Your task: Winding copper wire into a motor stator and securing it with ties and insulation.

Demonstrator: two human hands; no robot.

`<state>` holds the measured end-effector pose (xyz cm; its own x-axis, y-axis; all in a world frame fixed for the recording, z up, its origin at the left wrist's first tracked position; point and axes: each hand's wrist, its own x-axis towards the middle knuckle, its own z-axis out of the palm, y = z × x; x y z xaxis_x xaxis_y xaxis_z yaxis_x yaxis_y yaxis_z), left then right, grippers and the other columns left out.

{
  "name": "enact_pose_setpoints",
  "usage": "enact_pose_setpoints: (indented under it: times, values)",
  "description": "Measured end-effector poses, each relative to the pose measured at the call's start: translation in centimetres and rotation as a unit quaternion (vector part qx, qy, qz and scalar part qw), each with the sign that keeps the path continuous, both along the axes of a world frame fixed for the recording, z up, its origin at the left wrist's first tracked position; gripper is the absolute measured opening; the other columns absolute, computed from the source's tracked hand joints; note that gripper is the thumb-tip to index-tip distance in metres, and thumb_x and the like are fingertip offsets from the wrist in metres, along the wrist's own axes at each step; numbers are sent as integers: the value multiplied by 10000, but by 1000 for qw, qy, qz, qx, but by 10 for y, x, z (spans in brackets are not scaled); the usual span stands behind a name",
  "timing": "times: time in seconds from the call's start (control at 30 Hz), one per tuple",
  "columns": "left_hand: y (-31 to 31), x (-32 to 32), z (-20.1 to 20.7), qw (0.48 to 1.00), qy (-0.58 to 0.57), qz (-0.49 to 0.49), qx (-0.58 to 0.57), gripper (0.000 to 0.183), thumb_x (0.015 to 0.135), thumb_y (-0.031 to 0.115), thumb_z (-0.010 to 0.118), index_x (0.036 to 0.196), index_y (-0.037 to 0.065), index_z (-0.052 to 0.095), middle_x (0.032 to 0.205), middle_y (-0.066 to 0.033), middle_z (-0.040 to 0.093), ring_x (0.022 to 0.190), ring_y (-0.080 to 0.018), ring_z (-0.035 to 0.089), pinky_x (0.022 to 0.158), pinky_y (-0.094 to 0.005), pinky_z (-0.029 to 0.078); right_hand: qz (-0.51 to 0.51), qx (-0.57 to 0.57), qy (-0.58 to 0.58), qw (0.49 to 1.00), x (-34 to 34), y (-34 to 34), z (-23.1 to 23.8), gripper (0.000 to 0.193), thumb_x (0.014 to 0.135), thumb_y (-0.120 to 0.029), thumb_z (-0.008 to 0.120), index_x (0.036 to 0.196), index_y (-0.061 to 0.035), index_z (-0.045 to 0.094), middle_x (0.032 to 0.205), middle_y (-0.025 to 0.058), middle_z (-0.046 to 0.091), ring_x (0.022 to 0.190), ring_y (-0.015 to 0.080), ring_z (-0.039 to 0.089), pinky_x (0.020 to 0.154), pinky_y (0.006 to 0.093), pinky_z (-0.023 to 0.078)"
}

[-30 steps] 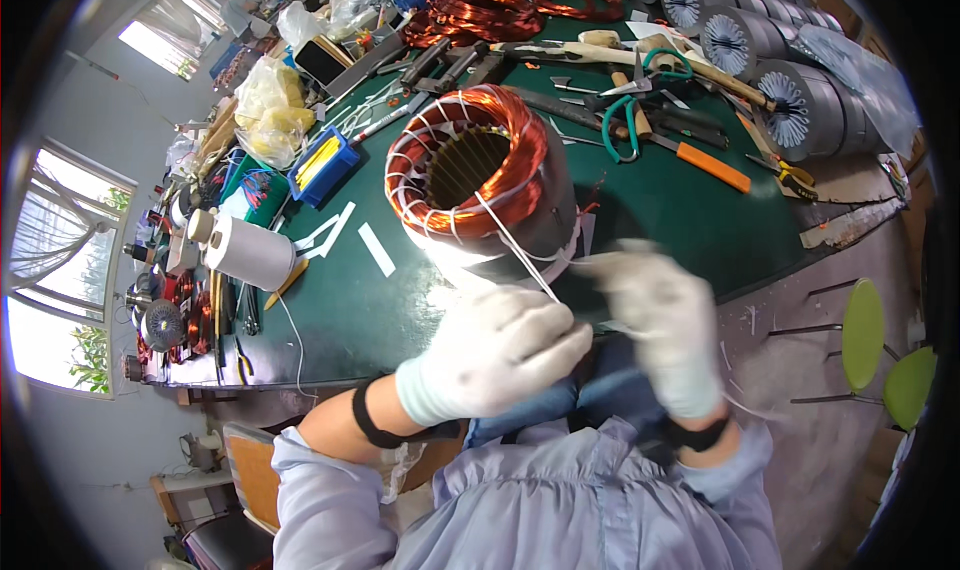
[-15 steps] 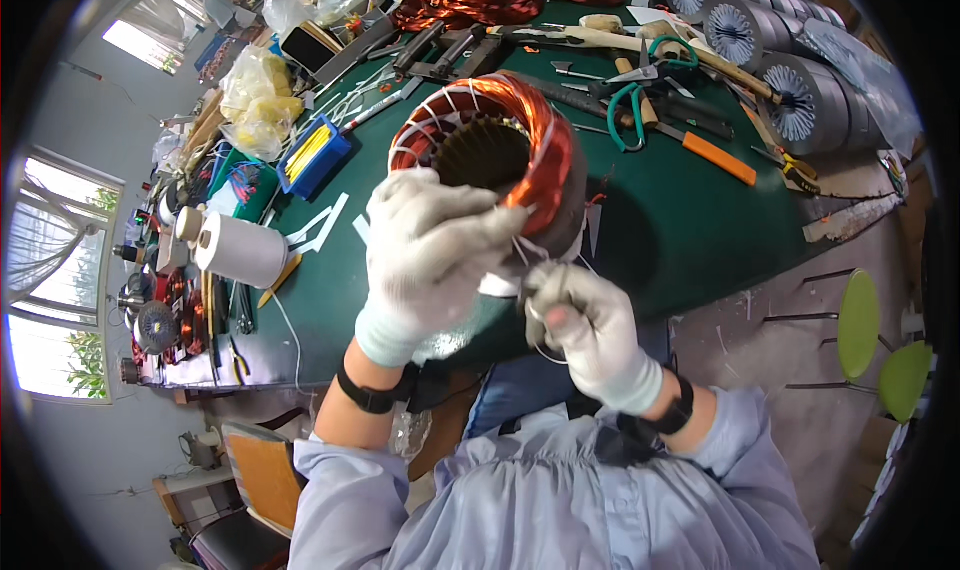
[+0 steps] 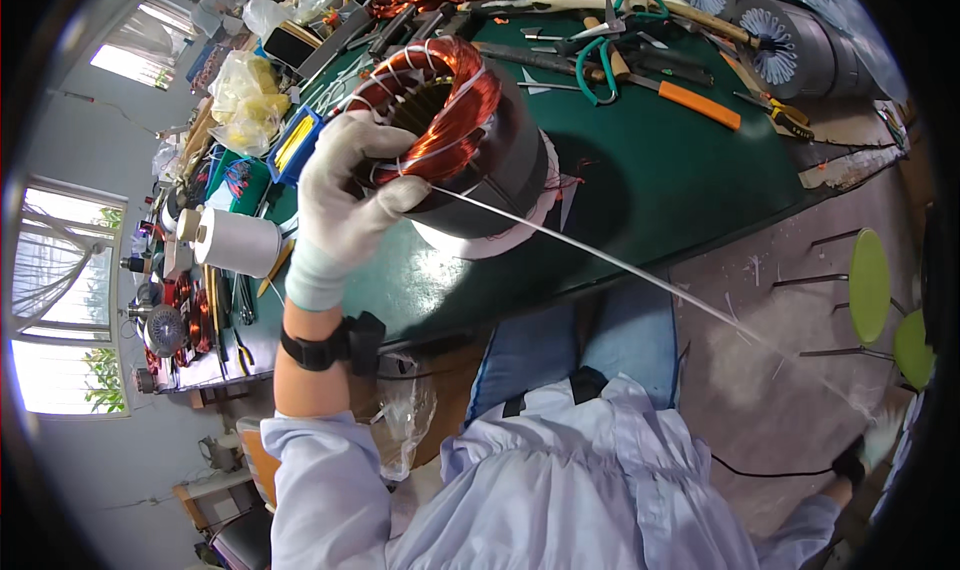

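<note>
White-gloved left hand grips the rim of a grey cylindrical copper-wound stator near the green-topped workbench's front edge, presumably bracing it against the taut white cord running toward the outstretched white-gloved right hand; blurred, closure cannot be told. Lime-green round-seated stool on grey floor, right.

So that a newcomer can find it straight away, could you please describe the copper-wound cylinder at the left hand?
Start at the green tabletop. Near its closest edge, the left hand grips the top of the copper-wound cylinder, a hollow grey body. Its thick, white-laced copper ring sets it apart from the grey cylinders lying at the far right.
</note>
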<state>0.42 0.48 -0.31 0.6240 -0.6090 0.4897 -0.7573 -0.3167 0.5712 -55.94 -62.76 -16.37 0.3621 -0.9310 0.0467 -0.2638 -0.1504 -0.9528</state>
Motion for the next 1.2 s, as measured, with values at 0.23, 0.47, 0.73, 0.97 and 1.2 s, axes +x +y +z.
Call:
enact_pose_setpoints:
  times: [0.23, 0.47, 0.73, 0.97, 1.2]
  values:
    - [3, 0, -3, 1000, -26, -1, -2, 579, 766, 480, 865, 1034, -9, 709, 1016, -102, 638, 1032, -266, 594, 943, -392, 465, 79, 75, 26, 994, 157, 91, 2, 520, 1048, -200, 462, 1529, -4, 452, 1313, 64, 603, 912, 108, 598, 809, 258, 508]
    - [16, -1, 16, 995, -9, -7, 103, 586, 815, 487, 820, 1107, -10, 713, 1022, -122, 687, 1065, -284, 626, 956, -389, 479, 686, 354, 7, 636, 410, 412, 146, 396, 1036, -158, 501, 1349, 74, 572, 805, -2, 590, 679, 74, 536, 609, 281, 460]
    - [-21, 10, 71, 969, 116, 13, 217, 315, 1047, 245, 589, 1174, -19, 704, 1118, -103, 726, 989, -188, 697, 911, -316, 528, 477, 601, -98, 633, 440, 438, 148, 273, 1047, -294, 581, 1147, -46, 639, 717, -17, 608, 557, 56, 518, 496, 217, 405]
    - [-7, 73, 85, 901, -267, -98, 326, 236, 798, -18, 628, 1011, -2, 729, 1056, -156, 696, 1003, -320, 667, 897, -374, 528, 616, 238, -8, 750, 444, 409, 131, 263, 1050, -202, 556, 1203, -35, 690, 938, 30, 709, 689, 102, 628, 570, 268, 510]
    - [-24, -13, 109, 924, -266, -159, 224, 138, 903, 54, 703, 1033, 15, 727, 1068, -112, 709, 914, -225, 669, 816, -342, 536, 630, 133, -276, 714, 436, 426, 136, 476, 952, -262, 747, 1291, 26, 577, 1097, 54, 608, 713, 70, 507, 627, 233, 440]
